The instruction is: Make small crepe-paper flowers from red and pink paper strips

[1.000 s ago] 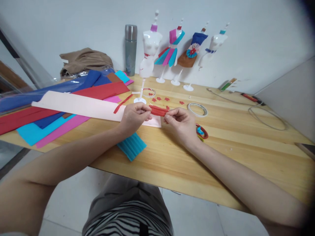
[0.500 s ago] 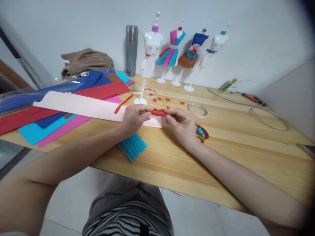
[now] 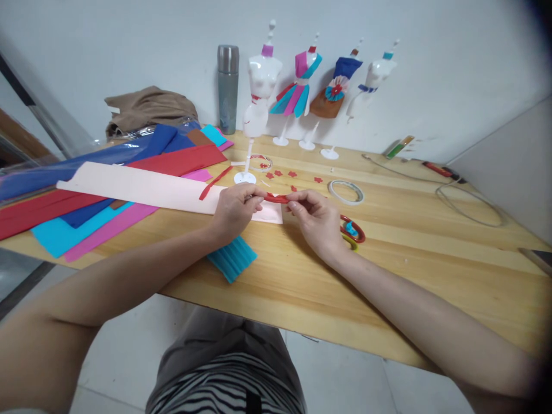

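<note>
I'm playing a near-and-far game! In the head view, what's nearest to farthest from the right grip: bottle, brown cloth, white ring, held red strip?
1. Held red strip: pinched in the right grip, on its left.
2. White ring: just beyond, to the right.
3. Bottle: at the back, left.
4. Brown cloth: also back, even farther left.

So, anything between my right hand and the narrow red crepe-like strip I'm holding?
Nothing visible: your right hand pinches one end of the strip directly, your left hand the other; the long pale pink sheet shows behind.
</note>
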The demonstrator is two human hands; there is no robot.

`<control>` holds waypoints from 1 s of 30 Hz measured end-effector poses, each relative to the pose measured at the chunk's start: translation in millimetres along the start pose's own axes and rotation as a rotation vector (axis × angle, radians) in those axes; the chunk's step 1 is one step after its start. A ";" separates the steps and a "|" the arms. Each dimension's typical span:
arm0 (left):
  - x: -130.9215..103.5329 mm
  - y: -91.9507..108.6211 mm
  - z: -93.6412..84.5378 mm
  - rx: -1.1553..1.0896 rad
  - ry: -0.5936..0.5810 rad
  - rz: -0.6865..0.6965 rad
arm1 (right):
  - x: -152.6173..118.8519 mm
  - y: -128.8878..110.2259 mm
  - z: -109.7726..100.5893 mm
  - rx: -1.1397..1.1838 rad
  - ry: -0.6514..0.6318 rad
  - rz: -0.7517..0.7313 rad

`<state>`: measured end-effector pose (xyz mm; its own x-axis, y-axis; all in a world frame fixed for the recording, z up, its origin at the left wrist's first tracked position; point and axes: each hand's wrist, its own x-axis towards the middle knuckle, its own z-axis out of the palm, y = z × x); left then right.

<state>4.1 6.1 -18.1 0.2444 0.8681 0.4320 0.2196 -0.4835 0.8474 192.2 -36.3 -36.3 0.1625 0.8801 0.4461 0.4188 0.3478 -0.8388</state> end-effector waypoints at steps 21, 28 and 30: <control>0.0 8.8 2.9 -0.305 -0.033 -0.288 | 0.8 -5.6 2.2 0.135 -0.009 0.148; 1.6 3.4 3.5 -0.295 -0.045 -0.147 | -1.5 -6.6 2.7 0.157 -0.013 0.104; 1.4 3.4 3.4 -0.300 -0.058 -0.117 | -2.0 -5.4 2.5 0.143 -0.017 0.079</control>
<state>8.5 5.3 -15.7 0.2889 0.9038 0.3156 -0.0362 -0.3191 0.9470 187.4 -39.1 -33.4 0.1746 0.9115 0.3724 0.2738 0.3184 -0.9076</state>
